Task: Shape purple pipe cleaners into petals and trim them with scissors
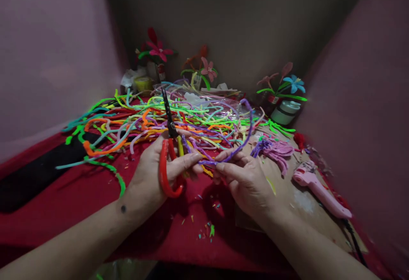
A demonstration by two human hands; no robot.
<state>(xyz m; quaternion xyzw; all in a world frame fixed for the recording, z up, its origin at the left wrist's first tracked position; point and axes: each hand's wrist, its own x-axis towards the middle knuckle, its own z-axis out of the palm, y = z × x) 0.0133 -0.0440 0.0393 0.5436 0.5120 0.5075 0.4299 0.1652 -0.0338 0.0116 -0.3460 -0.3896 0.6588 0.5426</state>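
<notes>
A purple pipe cleaner (246,137) is stretched between my two hands over the front of the table, its long end curving up on the right. My left hand (153,169) pinches it between thumb and fingers. The same hand carries scissors (164,173) with red and yellow handles, their dark blades pointing up and closed together. My right hand (246,178) is closed on the purple stem with thumb and fingertips, close to the left fingertips. Behind both hands lies a loose heap of colored pipe cleaners (153,120).
On the right, a pink glue gun (321,188) and a pink-purple pipe cleaner bundle (276,150) lie on cardboard (287,203). Pipe cleaner flowers (159,51) stand along the back, near a white container (286,112). Small clippings dot the red cloth (179,241).
</notes>
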